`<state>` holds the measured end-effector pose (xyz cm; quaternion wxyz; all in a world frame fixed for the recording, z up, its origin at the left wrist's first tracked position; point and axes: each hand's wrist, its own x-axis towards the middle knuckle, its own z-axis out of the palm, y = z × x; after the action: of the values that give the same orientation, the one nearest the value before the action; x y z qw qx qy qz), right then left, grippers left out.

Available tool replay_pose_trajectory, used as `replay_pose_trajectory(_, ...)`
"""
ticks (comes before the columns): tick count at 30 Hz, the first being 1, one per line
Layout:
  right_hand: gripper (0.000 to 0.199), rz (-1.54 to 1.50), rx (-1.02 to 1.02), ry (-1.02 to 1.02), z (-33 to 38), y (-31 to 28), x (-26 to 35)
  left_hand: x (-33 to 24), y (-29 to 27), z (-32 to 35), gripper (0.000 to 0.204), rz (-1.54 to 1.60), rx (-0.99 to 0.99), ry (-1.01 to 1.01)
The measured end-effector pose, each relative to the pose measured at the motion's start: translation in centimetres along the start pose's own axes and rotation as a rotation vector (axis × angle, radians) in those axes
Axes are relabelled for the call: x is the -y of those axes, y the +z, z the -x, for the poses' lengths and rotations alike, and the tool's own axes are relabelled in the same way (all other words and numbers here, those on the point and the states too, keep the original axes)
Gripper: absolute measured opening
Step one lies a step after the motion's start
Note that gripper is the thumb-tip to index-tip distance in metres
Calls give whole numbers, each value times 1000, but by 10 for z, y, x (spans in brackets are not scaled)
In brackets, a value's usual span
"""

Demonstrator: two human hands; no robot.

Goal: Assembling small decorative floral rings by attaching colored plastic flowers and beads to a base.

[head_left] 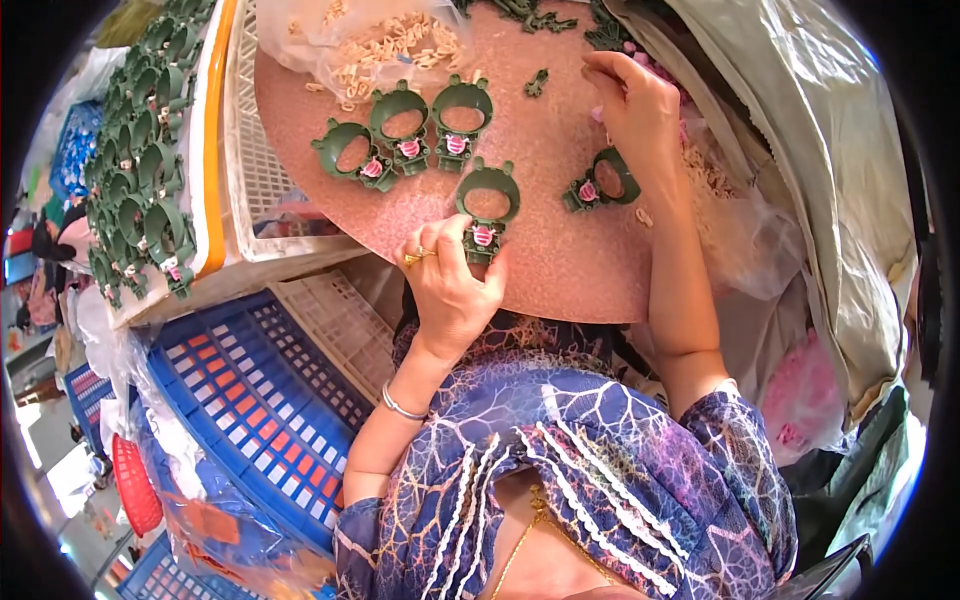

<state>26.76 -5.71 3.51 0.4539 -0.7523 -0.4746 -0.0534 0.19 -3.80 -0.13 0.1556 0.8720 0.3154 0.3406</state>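
Observation:
My left hand [448,280] pinches the lower end of a green plastic figure [487,205] at the round board's near edge. The figure has an open ring for a head and a pink striped piece on its front. At the board's far right, my right hand [632,105] has its fingers drawn together beside small pink and dark green parts; what they hold, if anything, cannot be made out. Below that hand lies another green figure [603,182], tilted. Three similar ones, including this green figure [461,115], sit together at the left of the board.
The pinkish round board [560,265] carries a bag of cream-coloured small parts [395,55] and a small green piece [537,83]. At left, a tray [215,150] holds many green figures. A blue basket [255,400] stands below it. Grey-green sheeting [800,150] hangs at right.

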Motion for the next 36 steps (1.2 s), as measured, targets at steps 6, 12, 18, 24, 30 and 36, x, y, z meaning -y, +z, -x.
replay_pose_trajectory(6, 18, 64, 86, -11, -5, 11, 15, 10, 8, 8, 54, 17, -109, 86)
replay_pose_trajectory(12, 25, 300, 307, -410, -33, 59, 18, 11, 13, 6, 43, 9, -187, 104)
replay_pose_trajectory(18, 27, 193, 535, -456, -55, 79, 3, 7, 14, 7, 53, 44, -178, 92)
replay_pose_trajectory(24, 18, 50, 436, -60, -32, 22, 39, 7, 10, 12, 60, 78, -150, 12)
replay_pose_trajectory(30, 15, -603, 582, 248, 31, -3, 55, 0, 10, -2, 57, 311, -170, -93)
replay_pose_trajectory(36, 21, -767, 704, 424, 38, -2, 59, 0, 10, 0, 53, 343, -141, -71)
